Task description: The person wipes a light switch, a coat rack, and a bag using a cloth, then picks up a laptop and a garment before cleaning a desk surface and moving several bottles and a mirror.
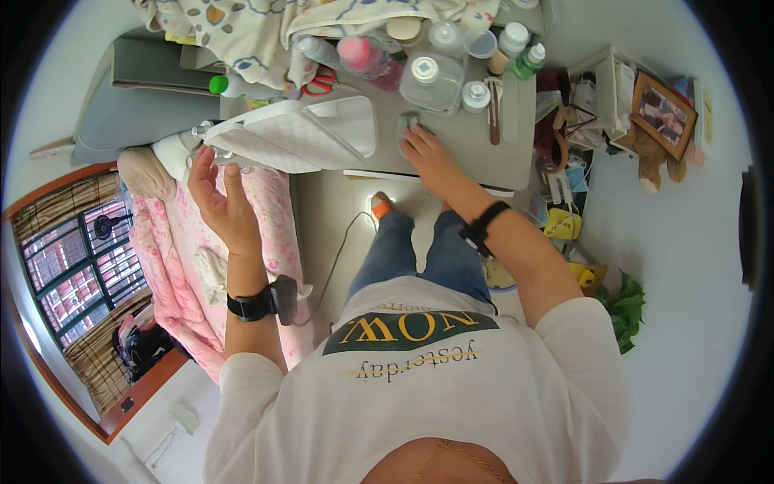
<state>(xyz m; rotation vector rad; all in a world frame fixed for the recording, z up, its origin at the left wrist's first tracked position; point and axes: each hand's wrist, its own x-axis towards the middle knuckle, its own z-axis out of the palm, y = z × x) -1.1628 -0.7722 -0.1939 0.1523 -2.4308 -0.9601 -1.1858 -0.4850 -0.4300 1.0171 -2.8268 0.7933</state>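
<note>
My right hand lies palm down on the tabletop, its fingertips on a small greyish cloth. My left hand is raised at the left, thumb apart from the fingers, with nothing seen in it. Just beyond its fingertips are a small clear bottle with a shiny cap and other clear items, partly hidden. A white plastic compartment tray sits between my hands at the table's front edge and appears tilted.
Behind the cloth stand a large clear bottle, a pink-capped bottle and a green pump bottle. Red-handled scissors lie behind the tray. Brown tweezers lie at right. A pink-covered bed is at left; a cable crosses the floor.
</note>
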